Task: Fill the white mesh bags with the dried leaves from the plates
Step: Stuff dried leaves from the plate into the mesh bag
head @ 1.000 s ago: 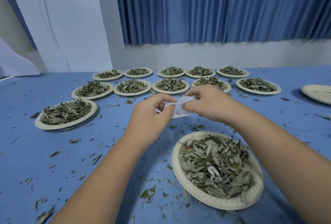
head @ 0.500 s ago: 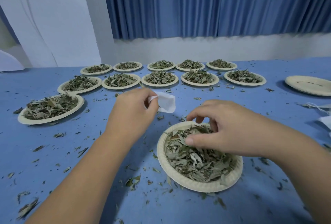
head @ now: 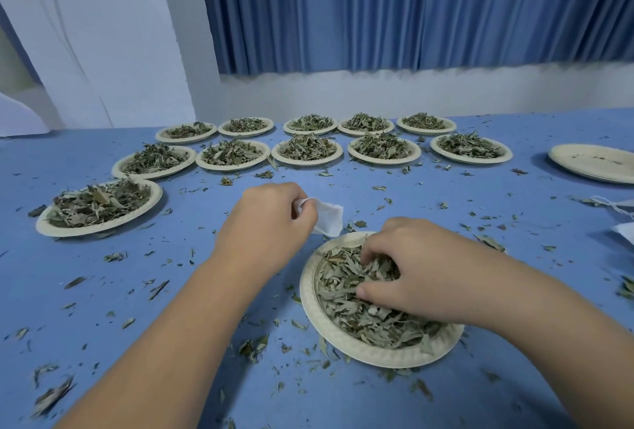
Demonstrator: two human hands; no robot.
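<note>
**One bag in hand, twelve plates of leaves on the worktop**

The left hand (head: 266, 222) pinches one small white mesh bag (head: 327, 219) by its edge, fingers curled shut on it. The bag hangs just above the blue worktop (head: 446, 401), beside the far rim of the near plate (head: 374, 351).

The right hand (head: 422, 274) is in that plate, with fingers and thumb curled into the pile of dried leaves (head: 346, 294) and closing on a clump of them.

Twelve paper plates carry leaves. One is the near plate under the right hand. One stands alone at the left (head: 151, 204). Five form a middle row, from its left end (head: 118, 167) to its right end (head: 506, 155). Five more form a far row by the wall, from its left end (head: 161, 135) to its right end (head: 451, 126).

At the far right lie bare plates (head: 583, 167); I cannot tell how many are stacked. More white bag material (head: 622, 234) shows at the right edge, cut off by the frame. Leaf crumbs (head: 254, 348) are scattered all over the worktop.
</note>
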